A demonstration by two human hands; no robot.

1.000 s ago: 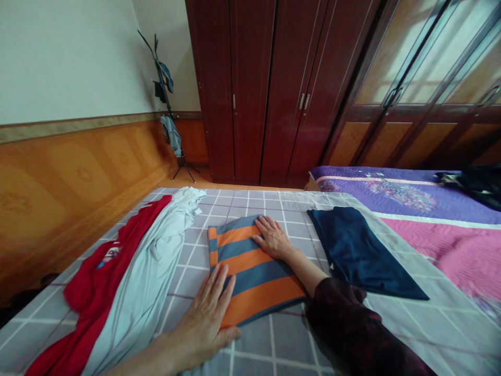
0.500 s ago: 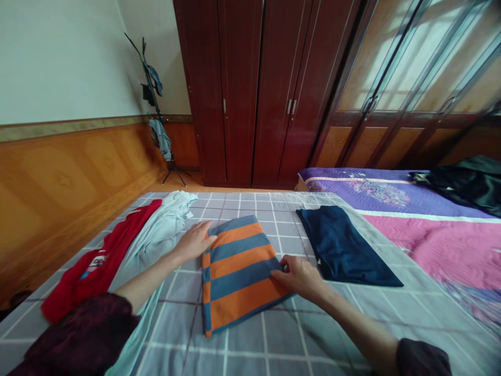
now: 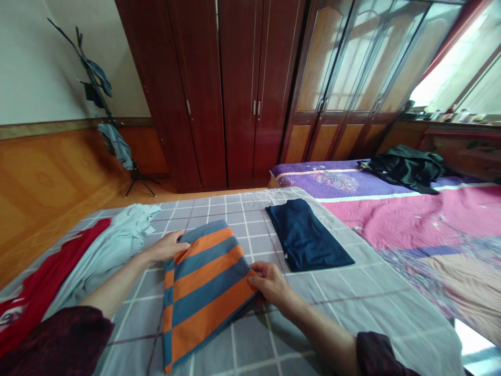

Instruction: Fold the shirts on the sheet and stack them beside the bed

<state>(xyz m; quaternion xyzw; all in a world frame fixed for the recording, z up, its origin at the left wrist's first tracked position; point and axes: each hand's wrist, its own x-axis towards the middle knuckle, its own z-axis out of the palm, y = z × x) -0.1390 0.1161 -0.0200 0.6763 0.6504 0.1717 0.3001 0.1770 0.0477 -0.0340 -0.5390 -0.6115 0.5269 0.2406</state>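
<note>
In front of me is a folded garment with orange and grey-blue stripes (image 3: 209,284), its near edge tilted up a little from the bed. My left hand (image 3: 169,247) grips its far left edge, thumb on top and the other fingers hidden beneath. At the right edge, my right hand (image 3: 270,282) pinches the cloth between thumb and fingers. Farther right lies a folded navy garment (image 3: 307,235), apart from both hands. To the left, a pale grey-green garment (image 3: 113,245) is stretched out beside a red one (image 3: 58,266).
The garments lie on a bed with a grey checked sheet (image 3: 324,318). A second bed with a purple and pink cover (image 3: 391,219) stands to the right, a black garment (image 3: 407,166) on it. Behind are a dark red wardrobe (image 3: 238,104) and a coat stand (image 3: 97,94).
My view has turned to the right, bringing a window into sight. The striped garment now appears slightly lifted, and my left fingers have closed round its edge.
</note>
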